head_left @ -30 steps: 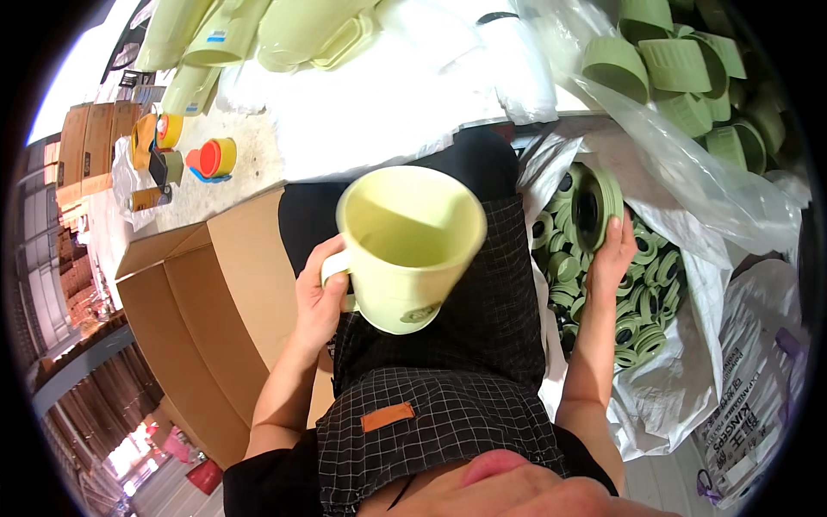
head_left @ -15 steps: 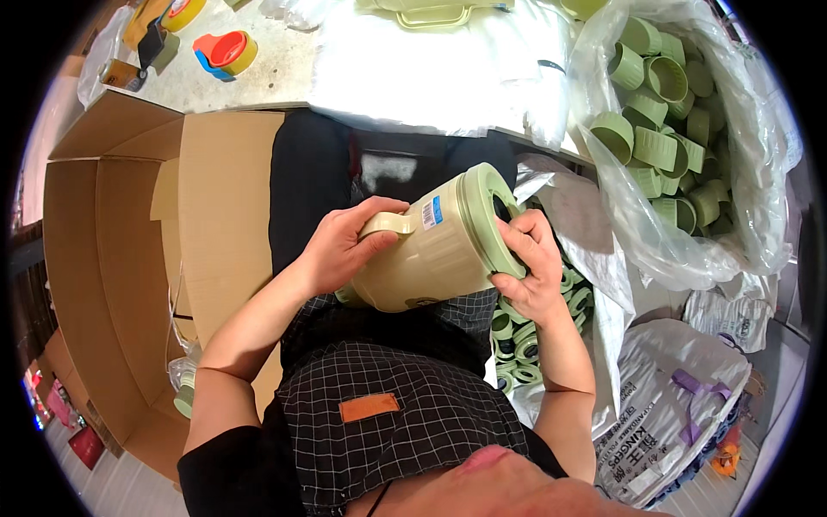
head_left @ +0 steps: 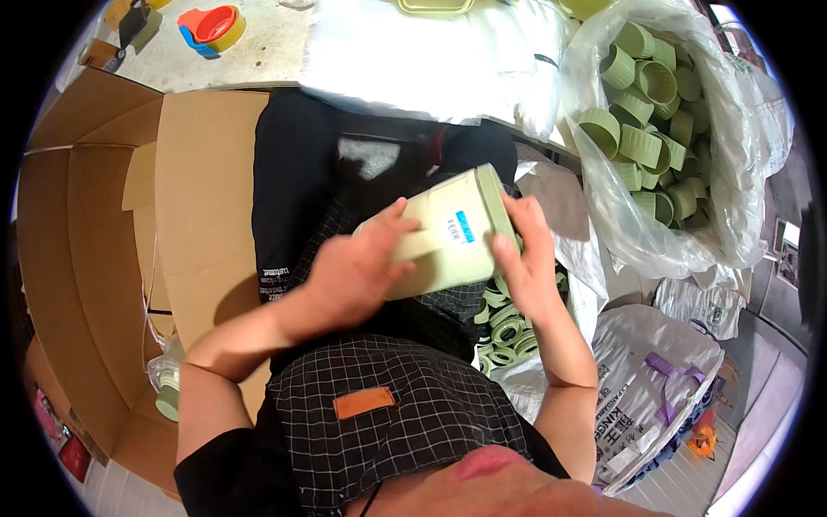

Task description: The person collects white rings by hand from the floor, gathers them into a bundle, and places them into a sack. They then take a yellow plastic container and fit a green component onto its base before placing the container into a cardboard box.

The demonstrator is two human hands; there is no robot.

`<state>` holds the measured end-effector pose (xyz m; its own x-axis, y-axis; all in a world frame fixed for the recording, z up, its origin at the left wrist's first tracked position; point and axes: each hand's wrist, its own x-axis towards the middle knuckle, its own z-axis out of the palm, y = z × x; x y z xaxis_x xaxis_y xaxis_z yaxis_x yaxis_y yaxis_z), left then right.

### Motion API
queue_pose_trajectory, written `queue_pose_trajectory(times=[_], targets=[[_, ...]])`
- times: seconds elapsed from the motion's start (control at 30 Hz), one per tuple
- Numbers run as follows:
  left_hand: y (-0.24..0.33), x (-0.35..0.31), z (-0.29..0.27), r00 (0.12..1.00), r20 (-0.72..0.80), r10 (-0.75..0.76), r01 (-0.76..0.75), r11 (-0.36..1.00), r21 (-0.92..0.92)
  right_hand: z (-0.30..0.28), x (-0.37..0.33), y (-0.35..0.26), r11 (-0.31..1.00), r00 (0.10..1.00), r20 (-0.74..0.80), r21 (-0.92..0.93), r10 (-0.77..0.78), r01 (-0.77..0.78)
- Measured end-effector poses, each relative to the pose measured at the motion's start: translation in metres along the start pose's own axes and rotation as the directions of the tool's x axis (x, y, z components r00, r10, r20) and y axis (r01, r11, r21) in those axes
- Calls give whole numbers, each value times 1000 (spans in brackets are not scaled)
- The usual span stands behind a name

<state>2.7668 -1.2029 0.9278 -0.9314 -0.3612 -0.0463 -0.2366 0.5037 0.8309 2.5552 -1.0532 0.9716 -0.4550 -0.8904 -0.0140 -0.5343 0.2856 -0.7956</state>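
Observation:
A cream plastic jug (head_left: 438, 258) with a pale green rim (head_left: 499, 211) lies tilted over my lap, its rim end to the right. A blue-and-white barcode sticker is on its side. My left hand (head_left: 357, 263) is wrapped round the jug's handle (head_left: 415, 244), slightly blurred. On the other end, my right hand (head_left: 530, 254) grips the green rim, thumb on the near side and fingers partly hidden behind. The jug's opening is turned out of sight.
An open cardboard box (head_left: 207, 207) stands at my left. A clear bag (head_left: 732, 233) of green cup-shaped parts is at the far right. Green rings (head_left: 508, 336) fill a white sack by my right forearm. The table (head_left: 267, 52) ahead carries a roll of tape (head_left: 222, 28) and white plastic sheets (head_left: 388, 65).
The jug has rolled in my hands: its sticker now faces up more and its opening no longer shows. My right fingers have moved off the opening to the rim's far side.

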Motion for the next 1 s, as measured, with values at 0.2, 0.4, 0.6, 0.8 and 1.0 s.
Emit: queue_pose_trajectory(times=[0.2, 0.4, 0.6, 0.8, 1.0], targets=[[3, -2, -4, 997, -73, 25, -35, 991, -130, 2, 7, 13, 993, 999, 1, 107, 40, -40], [-40, 103, -18, 887, -383, 256, -275, 961, 6, -23, 18, 26, 992, 993, 16, -46, -119, 119], [-131, 215, 9, 860, -485, 158, -27, 964, 266, -8, 18, 45, 951, 995, 43, 302, -85, 68], [-131, 220, -16, 962, -274, -24, 10, 999, -50, -10, 65, 89, 682, 976, 63, 705, 209, -192], [-95, 224, -55, 931, -255, -261, -199, 225, -954, 13, 95, 92, 718, 993, 42, 688, 111, -109]])
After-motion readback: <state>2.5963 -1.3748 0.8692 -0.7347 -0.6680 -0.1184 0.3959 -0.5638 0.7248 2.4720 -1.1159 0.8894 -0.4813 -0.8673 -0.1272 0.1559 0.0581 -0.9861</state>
